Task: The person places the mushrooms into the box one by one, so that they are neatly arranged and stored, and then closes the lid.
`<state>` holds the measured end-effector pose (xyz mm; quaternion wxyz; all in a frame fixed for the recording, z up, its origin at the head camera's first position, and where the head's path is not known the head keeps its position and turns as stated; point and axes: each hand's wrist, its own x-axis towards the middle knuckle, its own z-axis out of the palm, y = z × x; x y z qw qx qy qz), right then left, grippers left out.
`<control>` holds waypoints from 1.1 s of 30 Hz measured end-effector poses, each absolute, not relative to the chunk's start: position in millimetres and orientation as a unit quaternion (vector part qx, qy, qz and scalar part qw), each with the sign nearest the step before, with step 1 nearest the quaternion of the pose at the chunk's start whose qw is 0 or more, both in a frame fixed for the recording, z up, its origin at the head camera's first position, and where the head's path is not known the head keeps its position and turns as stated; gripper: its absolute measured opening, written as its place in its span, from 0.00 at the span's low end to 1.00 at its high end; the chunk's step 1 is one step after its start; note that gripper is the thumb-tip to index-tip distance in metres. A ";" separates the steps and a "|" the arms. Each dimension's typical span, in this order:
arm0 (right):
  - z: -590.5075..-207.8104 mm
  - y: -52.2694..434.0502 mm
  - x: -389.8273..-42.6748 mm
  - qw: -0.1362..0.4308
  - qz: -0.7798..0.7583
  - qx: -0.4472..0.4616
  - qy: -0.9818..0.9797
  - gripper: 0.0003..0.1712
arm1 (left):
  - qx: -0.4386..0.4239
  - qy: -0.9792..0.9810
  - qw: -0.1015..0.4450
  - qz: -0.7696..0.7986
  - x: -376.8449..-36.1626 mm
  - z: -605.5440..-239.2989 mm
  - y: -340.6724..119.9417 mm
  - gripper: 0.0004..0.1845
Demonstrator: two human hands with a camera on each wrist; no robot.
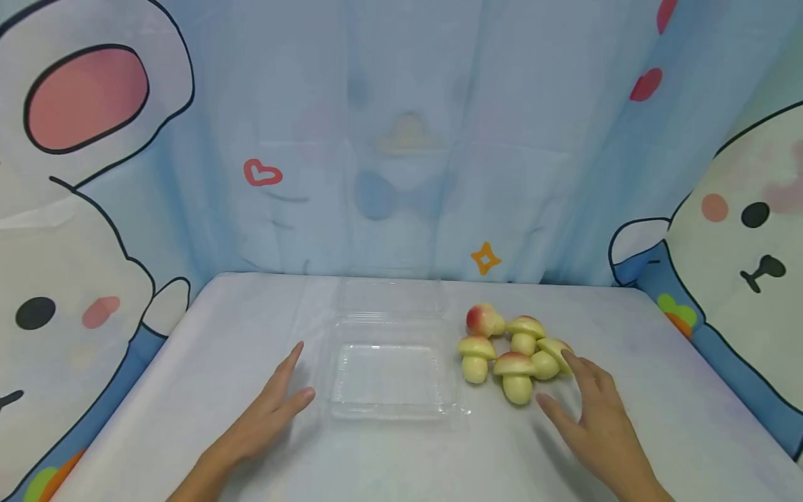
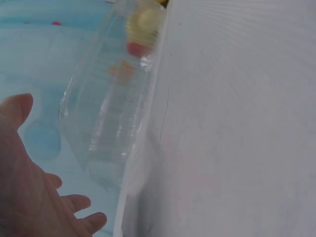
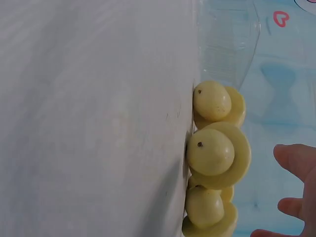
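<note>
We see 5 toy mushrooms (image 1: 511, 352) right of clear tray (image 1: 389, 411); prob. light, stiff, smooth. Take by stem. Left hand (image 1: 276, 408), right hand (image 1: 592, 411): fingers apart, holding nothing.

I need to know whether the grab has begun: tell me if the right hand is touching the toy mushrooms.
Cannot tell. In the head view the right hand overlaps the mushrooms, fingertips at the rightmost cap. The right wrist view shows a gap to the fingers, but not every fingertip.
</note>
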<state>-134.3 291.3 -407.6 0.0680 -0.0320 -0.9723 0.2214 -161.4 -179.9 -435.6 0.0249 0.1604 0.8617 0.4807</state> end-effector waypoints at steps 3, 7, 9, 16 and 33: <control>-408.1 286.8 -137.0 0.059 0.231 -0.025 -0.971 0.54 | 0.164 0.857 0.019 0.488 -163.9 -438.6 -176.7 0.40; -409.2 282.8 -139.7 0.050 0.244 -0.013 -0.968 0.54 | 0.156 0.856 0.020 0.493 -167.4 -441.0 -172.3 0.42; -409.1 280.9 -140.8 0.050 0.245 -0.010 -0.968 0.54 | 0.151 0.855 0.022 0.495 -169.0 -441.5 -169.9 0.42; -411.8 274.0 -144.7 0.061 0.248 0.007 -0.967 0.51 | 0.152 0.848 0.025 0.508 -171.3 -444.1 -164.8 0.45; -418.3 250.3 -156.5 0.097 0.225 0.041 -0.969 0.42 | 0.142 0.879 0.063 0.450 -171.8 -445.5 -161.6 0.51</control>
